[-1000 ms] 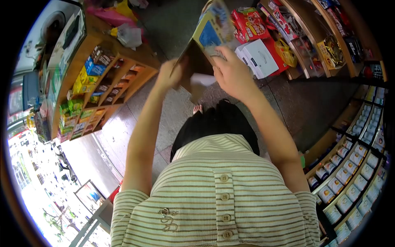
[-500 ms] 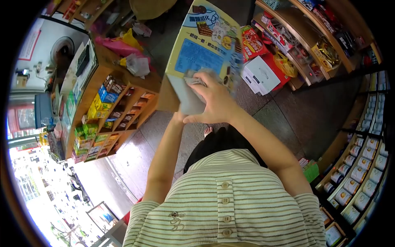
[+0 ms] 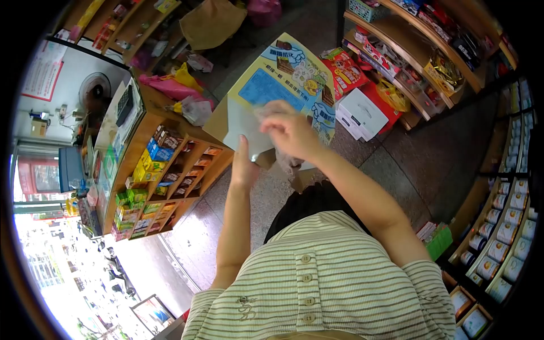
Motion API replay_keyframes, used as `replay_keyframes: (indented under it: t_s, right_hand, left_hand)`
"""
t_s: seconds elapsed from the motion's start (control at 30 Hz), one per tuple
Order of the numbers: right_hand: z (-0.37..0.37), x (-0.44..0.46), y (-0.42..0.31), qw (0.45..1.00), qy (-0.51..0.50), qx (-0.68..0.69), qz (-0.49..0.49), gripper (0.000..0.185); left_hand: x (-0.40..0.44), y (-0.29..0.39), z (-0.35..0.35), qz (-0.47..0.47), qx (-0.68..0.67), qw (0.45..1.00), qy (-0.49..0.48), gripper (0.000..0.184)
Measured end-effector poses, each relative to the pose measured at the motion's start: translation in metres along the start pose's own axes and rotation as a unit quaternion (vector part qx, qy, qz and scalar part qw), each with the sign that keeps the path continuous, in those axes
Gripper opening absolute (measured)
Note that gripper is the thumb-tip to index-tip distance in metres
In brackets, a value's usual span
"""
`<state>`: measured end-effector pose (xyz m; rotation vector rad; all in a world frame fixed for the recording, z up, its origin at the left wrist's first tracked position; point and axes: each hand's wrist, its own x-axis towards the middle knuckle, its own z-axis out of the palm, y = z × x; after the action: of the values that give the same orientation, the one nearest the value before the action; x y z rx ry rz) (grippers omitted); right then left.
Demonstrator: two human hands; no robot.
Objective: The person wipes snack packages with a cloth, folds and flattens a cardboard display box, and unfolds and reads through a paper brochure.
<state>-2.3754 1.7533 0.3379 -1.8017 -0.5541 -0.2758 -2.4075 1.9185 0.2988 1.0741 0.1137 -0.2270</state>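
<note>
My left hand (image 3: 243, 165) grips the lower edge of a smooth light-grey panel (image 3: 241, 122), thumb along its near face and fingers mostly hidden behind. My right hand (image 3: 292, 135) is over the panel's right side, fingers curled and smeared by motion. A crumpled greyish cloth (image 3: 288, 161) shows below its palm, seemingly bunched in the grip. Just beyond both hands stands a large printed cardboard box (image 3: 272, 85), yellow and blue with cartoon animals and wafer pictures.
To the left is a wooden counter (image 3: 153, 107) with shelves of small boxed goods. White boxes (image 3: 362, 113) and red packages (image 3: 344, 71) lie on the tiled floor (image 3: 374, 175) near snack shelves (image 3: 396, 39). Shelves of cans (image 3: 498, 249) line the right side.
My right hand has moved slightly down and right off the panel's middle. My left thumb now shows upright against the panel. The view has shifted, and the printed box appears lower and more tilted.
</note>
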Motion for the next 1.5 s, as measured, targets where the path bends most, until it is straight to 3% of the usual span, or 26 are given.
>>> replay_keyframes:
  t_s: [0.03, 0.17, 0.27, 0.33, 0.37, 0.43, 0.5, 0.57, 0.63, 0.83, 0.9, 0.93, 1.03, 1.13, 1.27, 1.33, 1.43, 1.5]
  right_hand:
    - [-0.011, 0.000, 0.008, 1.000, -0.004, -0.028, 0.003, 0.016]
    - [-0.073, -0.018, 0.056, 0.970, 0.187, -0.149, 0.035, 0.010]
    - [-0.105, -0.045, 0.098, 0.962, 0.213, -0.158, 0.069, 0.006]
    - [-0.105, -0.060, 0.109, 0.968, 0.175, -0.031, 0.179, 0.018]
    - [-0.101, -0.065, 0.119, 0.960, 0.126, 0.040, 0.247, 0.036]
    - [-0.082, -0.056, 0.092, 0.931, 0.089, 0.180, 0.304, 0.044]
    - [-0.067, -0.043, 0.083, 0.899, 0.057, 0.296, 0.319, 0.043]
    - [-0.067, -0.032, 0.075, 0.894, 0.073, 0.314, 0.311, 0.035]
    - [-0.075, -0.021, 0.074, 0.837, 0.088, 0.422, 0.337, 0.032]
    - [-0.114, 0.006, 0.076, 0.872, 0.085, 0.386, 0.289, 0.031]
    - [-0.131, 0.016, 0.079, 0.915, 0.077, 0.292, 0.269, 0.032]
    - [-0.139, 0.022, 0.076, 0.921, 0.063, 0.281, 0.261, 0.032]
    - [-0.149, 0.046, 0.079, 0.940, 0.007, 0.222, 0.257, 0.030]
    - [-0.138, 0.074, 0.094, 0.950, -0.020, 0.202, 0.236, 0.029]
    - [-0.120, 0.122, 0.125, 0.943, -0.011, 0.235, 0.237, 0.030]
    - [-0.109, 0.156, 0.146, 0.938, 0.005, 0.250, 0.239, 0.031]
    - [-0.088, 0.200, 0.179, 0.940, 0.014, 0.238, 0.243, 0.031]
    - [-0.073, 0.246, 0.189, 0.953, 0.024, 0.139, 0.268, 0.033]
  left_hand:
    - [0.004, 0.002, -0.012, -0.009, -0.027, 0.999, 0.021, 0.053]
    - [0.002, 0.023, -0.036, 0.014, -0.083, 0.996, 0.006, 0.056]
    - [-0.001, 0.032, -0.039, 0.025, -0.155, 0.986, 0.052, 0.057]
    - [0.003, 0.028, -0.038, 0.039, -0.167, 0.983, 0.068, 0.056]
    - [0.006, 0.027, -0.036, 0.046, -0.181, 0.979, 0.083, 0.055]
    - [0.015, 0.025, -0.022, 0.056, -0.183, 0.978, 0.083, 0.054]
    - [0.023, 0.022, -0.002, 0.041, -0.200, 0.977, 0.059, 0.054]
    - [0.028, 0.018, 0.014, 0.035, -0.196, 0.978, 0.065, 0.054]
    - [0.039, 0.012, 0.017, 0.032, -0.211, 0.975, 0.055, 0.055]
    - [0.063, 0.016, -0.014, 0.042, -0.176, 0.982, 0.057, 0.053]
    - [0.070, 0.024, -0.037, 0.025, -0.088, 0.992, 0.092, 0.055]
    - [0.083, 0.023, -0.050, 0.008, 0.025, 0.989, 0.144, 0.054]
    - [0.115, 0.037, -0.047, 0.086, 0.265, 0.943, 0.182, 0.068]
    - [0.163, 0.050, -0.046, 0.051, 0.301, 0.941, 0.145, 0.074]
    - [0.219, 0.079, -0.060, -0.014, 0.231, 0.971, 0.064, 0.060]
    - [0.259, 0.091, -0.085, -0.014, 0.185, 0.983, -0.013, 0.039]
    - [0.316, 0.119, -0.108, -0.028, 0.213, 0.977, -0.011, 0.028]
    - [0.360, 0.132, -0.129, -0.001, 0.217, 0.976, -0.008, 0.023]
